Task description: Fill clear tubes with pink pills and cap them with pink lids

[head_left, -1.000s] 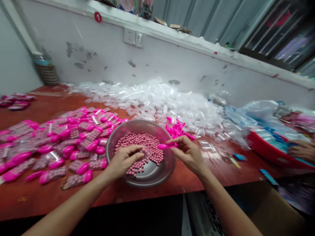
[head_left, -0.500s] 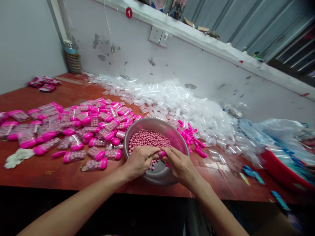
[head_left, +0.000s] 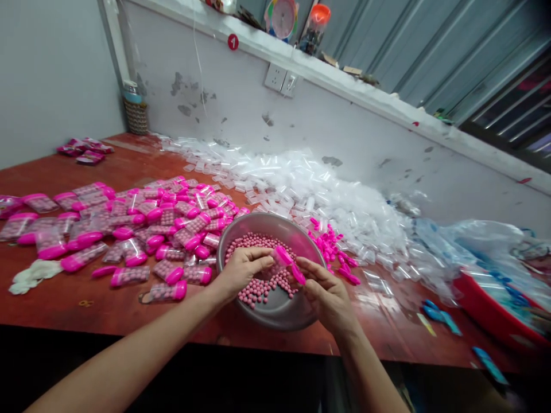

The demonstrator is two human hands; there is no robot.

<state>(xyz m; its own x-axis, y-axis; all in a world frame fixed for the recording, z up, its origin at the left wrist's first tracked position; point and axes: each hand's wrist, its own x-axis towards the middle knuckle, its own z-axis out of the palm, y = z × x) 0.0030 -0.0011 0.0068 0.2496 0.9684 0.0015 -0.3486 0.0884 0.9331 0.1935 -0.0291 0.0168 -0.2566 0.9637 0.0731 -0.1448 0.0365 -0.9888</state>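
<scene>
My left hand (head_left: pixel 245 268) pinches a small clear plastic case with a pink end (head_left: pixel 282 256) over a grey metal bowl (head_left: pixel 275 324). Just to its right, the fingers of my right hand (head_left: pixel 329 292) grip a pink cap (head_left: pixel 298 274). The cap's edge comes close to the case's pink end; whether the two are joined I cannot tell. Inside the bowl, round pink beads (head_left: pixel 258 289) cover much of the bottom, thinning toward the near right. How much the case holds is blurred.
Filled pink-capped cases (head_left: pixel 172 215) lie heaped at left. Clear empty cases (head_left: pixel 310 178) pile along the wall, with loose pink caps (head_left: pixel 329 244) beside the bowl. At right are blue scissors (head_left: pixel 441 316) and a red basin (head_left: pixel 486 304). A white glove-like cloth (head_left: pixel 34 276) lies far left.
My hands, earlier close together low over the bowl, have drawn apart a little. The pink end and the cap now show between them, and more beads are visible below.
</scene>
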